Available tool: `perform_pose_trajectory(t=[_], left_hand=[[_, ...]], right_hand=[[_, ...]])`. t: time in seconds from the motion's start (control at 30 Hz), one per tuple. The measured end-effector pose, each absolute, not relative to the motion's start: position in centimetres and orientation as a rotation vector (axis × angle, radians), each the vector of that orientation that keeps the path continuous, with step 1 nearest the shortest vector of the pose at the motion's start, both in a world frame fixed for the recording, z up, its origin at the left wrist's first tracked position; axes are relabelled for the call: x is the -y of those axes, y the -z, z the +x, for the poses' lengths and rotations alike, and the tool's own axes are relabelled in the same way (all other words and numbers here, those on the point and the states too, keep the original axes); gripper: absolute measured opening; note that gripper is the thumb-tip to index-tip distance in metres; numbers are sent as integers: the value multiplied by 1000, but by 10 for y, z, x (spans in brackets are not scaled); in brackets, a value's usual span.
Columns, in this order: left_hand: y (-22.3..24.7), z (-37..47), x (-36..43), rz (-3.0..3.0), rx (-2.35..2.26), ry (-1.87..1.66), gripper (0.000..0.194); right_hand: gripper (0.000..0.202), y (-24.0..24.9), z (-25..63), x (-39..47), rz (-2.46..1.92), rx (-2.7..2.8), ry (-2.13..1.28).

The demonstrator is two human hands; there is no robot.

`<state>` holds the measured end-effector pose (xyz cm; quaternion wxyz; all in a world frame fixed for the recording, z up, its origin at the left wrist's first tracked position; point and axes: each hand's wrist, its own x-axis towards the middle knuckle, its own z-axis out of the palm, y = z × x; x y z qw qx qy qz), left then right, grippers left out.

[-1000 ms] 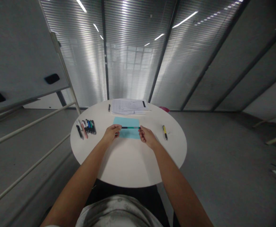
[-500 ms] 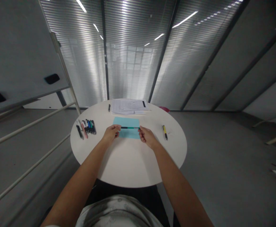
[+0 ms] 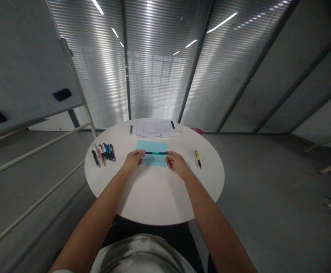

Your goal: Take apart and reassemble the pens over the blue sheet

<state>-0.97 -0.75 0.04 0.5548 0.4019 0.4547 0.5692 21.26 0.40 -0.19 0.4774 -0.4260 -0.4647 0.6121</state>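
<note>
A green and black pen (image 3: 155,153) lies level between my two hands, above a light blue sheet (image 3: 152,145). My left hand (image 3: 134,159) is closed in a pinch on the pen's black left end. Thumb and fingers of my right hand (image 3: 177,162) close on its right end, where a dark clip shows. Both hands partly cover the side edges of the blue sheet, and the fingertips' far sides are hidden.
On the round white table (image 3: 156,197), several pens (image 3: 107,152) lie at left and a yellow and black pen (image 3: 198,159) at right. A paper stack (image 3: 154,128) and a dark pen (image 3: 131,129) are at the back. A whiteboard stand (image 3: 77,83) rises at left.
The pen has turned about its long axis, so its dark clip now shows at the right end. My right fingers have shifted slightly; my left hand stays almost still.
</note>
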Motion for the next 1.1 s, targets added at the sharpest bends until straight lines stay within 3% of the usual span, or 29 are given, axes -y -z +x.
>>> perform_pose_trajectory(t=[0.53, 1.1], left_hand=[[5, -10, 6, 1059, -1074, -1333, 27], [4, -10, 5, 1024, -1158, -1339, 39]], right_hand=[[38, 11, 211, -9, -1048, 1227, -1346], [39, 11, 210, -8, -1059, 1370, -1247]])
